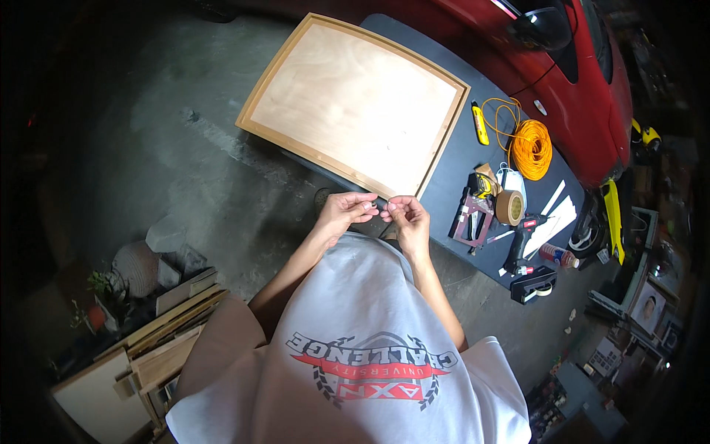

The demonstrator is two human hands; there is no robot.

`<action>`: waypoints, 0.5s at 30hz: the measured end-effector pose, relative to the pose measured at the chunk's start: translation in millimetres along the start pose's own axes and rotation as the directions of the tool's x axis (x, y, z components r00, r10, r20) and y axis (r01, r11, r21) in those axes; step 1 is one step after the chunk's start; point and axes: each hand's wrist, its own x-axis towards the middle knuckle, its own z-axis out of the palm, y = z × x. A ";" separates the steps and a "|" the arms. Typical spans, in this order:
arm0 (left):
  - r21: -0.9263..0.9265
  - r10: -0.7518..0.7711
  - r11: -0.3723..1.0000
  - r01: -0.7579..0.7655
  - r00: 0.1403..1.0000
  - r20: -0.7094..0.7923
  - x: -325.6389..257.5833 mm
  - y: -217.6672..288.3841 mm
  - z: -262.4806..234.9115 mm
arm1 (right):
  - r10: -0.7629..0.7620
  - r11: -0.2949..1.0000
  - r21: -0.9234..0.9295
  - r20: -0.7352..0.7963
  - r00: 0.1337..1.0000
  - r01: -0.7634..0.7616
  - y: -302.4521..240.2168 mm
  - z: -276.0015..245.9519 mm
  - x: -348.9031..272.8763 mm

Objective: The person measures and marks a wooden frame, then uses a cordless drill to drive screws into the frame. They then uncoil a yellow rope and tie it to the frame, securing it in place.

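Both of my hands are in front of my shirt, close together at the near edge of a shallow wooden frame with a pale panel. The fingers of my left hand are pinched together, with a small dark bit showing at their tips. My right hand is also closed in a pinch, its fingertips almost meeting those of the left. Whatever sits between the fingers is too small to name. The frame lies on a dark table, its left part reaching out past the table's edge.
Right of the frame lie a yellow utility knife, a coil of orange cord, a staple gun, a tape roll, a power screwdriver and a bottle. A red car stands behind the table. Wood boards lean at lower left.
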 end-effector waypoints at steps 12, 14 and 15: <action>0.133 0.093 0.985 -0.110 0.987 0.129 -11.1 57.7 -43.6 | -0.169 0.982 -0.115 -0.161 0.972 0.151 -22.9 92.6 -23.8; 0.124 0.115 0.983 -0.139 0.977 0.177 -11.9 60.2 -41.2 | -0.114 0.989 -0.113 -0.222 0.968 0.091 -23.9 97.6 -25.8; 0.157 0.124 0.976 -0.153 0.976 0.182 -12.3 61.6 -40.3 | -0.058 0.997 -0.072 -0.256 0.965 0.040 -24.1 99.2 -26.3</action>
